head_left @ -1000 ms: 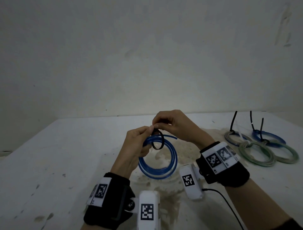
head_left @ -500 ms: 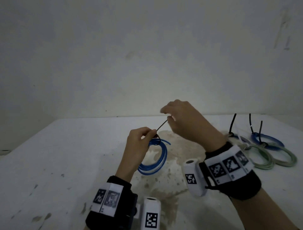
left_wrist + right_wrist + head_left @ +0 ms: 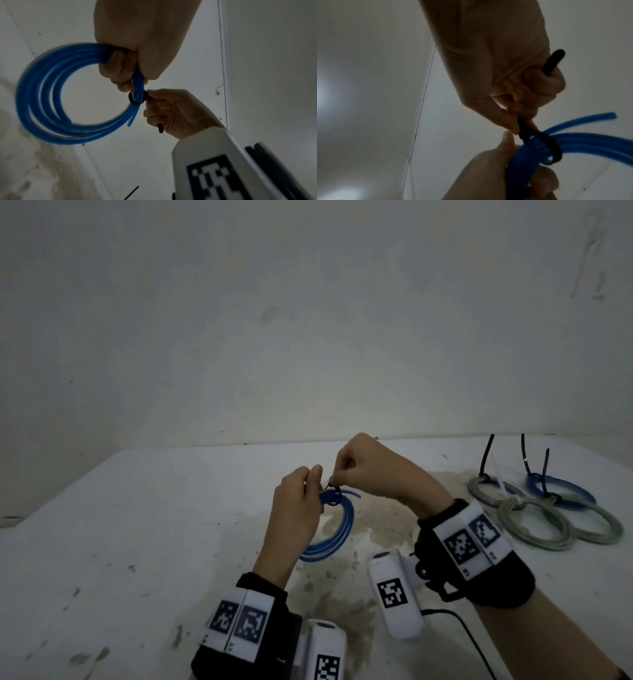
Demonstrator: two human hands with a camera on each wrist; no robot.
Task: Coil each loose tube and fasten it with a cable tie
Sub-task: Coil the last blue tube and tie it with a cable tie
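A blue tube coil (image 3: 337,529) (image 3: 44,97) (image 3: 583,142) hangs above the white table, gripped at its top by my left hand (image 3: 301,494) (image 3: 126,67) (image 3: 513,173). A black cable tie (image 3: 334,491) (image 3: 136,98) (image 3: 546,146) loops snugly round the bundled strands beside those fingers. My right hand (image 3: 356,470) (image 3: 164,106) (image 3: 522,105) pinches the tie's tail just at the loop. The tail's free end pokes out past the right palm in both wrist views. One blue tube end sticks out loose past the tie.
Several coils, blue (image 3: 561,491) and grey-green (image 3: 534,523), lie tied at the table's right with black tie tails standing up. A brownish stain (image 3: 383,518) marks the table (image 3: 137,525) under the hands. A wall rises behind the table. A loose black tie (image 3: 131,193) lies below.
The tie's wide loop has been drawn small round the coil. My right hand pulled the tail up and away, then came back down to the loop. The coil turned more edge-on.
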